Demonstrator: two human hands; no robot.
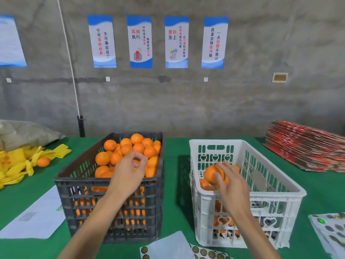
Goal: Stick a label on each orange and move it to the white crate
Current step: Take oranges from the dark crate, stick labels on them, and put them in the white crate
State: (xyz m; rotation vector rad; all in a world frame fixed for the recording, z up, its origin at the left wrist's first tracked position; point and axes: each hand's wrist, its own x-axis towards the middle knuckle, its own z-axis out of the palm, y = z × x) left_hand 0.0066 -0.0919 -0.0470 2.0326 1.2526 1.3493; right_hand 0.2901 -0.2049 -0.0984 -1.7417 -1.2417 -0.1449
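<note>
**Orange at white crate; left hand over dark crate**

The right hand (pixel 230 181) holds an orange (pixel 212 175) inside the white crate (pixel 280 191), above the few oranges lying in its bottom; thumb and fingers lie against the near and right sides of the fruit; no label can be made out on it. The left hand (pixel 128 171) hovers over the dark crate (pixel 104 186), fingers loosely curled, thumb and forefinger close together; whether they pinch anything cannot be told. The dark crate is piled with oranges (pixel 130 148) nearly to its rim; it stands left of the white crate, the two apart, on the green surface (pixel 175 146). Label sheets (pixel 207 252) lie at the near edge in front of the crates; more sheets (pixel 330 228) lie at the right. One stray orange (pixel 43 162) rests among yellow wrappers (pixel 16 161) at the left; a white paper (pixel 37 215) lies beside the dark crate; a stack of red cartons (pixel 306 146) sits at the far right.
</note>
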